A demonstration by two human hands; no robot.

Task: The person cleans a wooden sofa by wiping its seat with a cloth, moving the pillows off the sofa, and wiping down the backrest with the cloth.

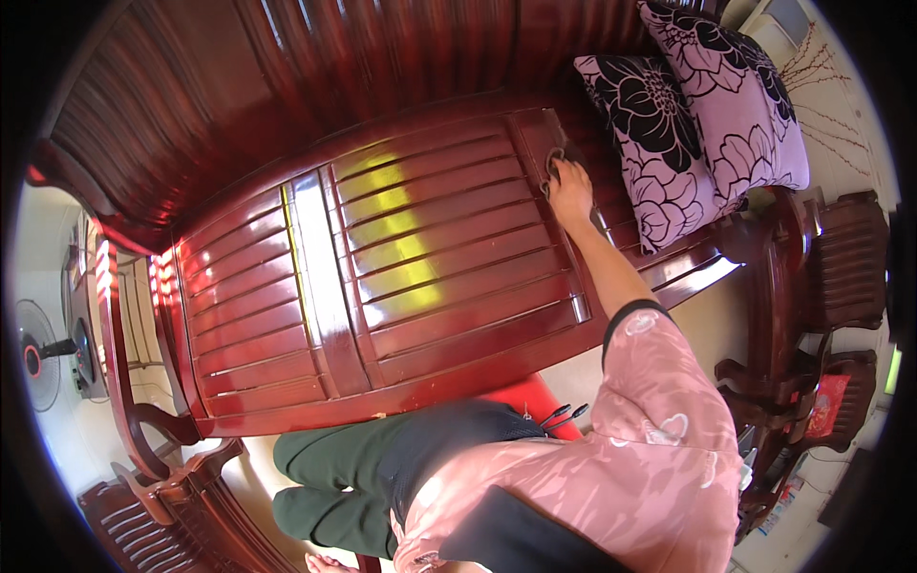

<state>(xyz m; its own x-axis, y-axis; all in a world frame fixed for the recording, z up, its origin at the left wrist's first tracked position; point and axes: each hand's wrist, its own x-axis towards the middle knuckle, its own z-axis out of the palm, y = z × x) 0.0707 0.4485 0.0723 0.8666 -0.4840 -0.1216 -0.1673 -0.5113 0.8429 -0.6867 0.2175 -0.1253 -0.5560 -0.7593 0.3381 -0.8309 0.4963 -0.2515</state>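
My right hand [571, 192] is at the right end of the slatted seat of a dark red lacquered wooden bench [444, 215]. Its fingers are curled onto a thin, dark, crumpled cloth [556, 156], which lies against the broad end board and is partly hidden by the hand. The arm reaches out from a pink patterned sleeve. My left hand is not plainly in view; a bit of bare skin at the bottom edge looks like toes. Two pink cushions with black flowers [645, 143] lean together just right of the hand.
The bench's tall ribbed backrest [401, 57] runs along the top, its curved armrest [122, 215] at the left. A standing fan [36, 354] is at the far left. Wooden chairs [849, 261] stand right, another [136, 530] lower left. Something red [534, 394] shows below the bench's front edge.
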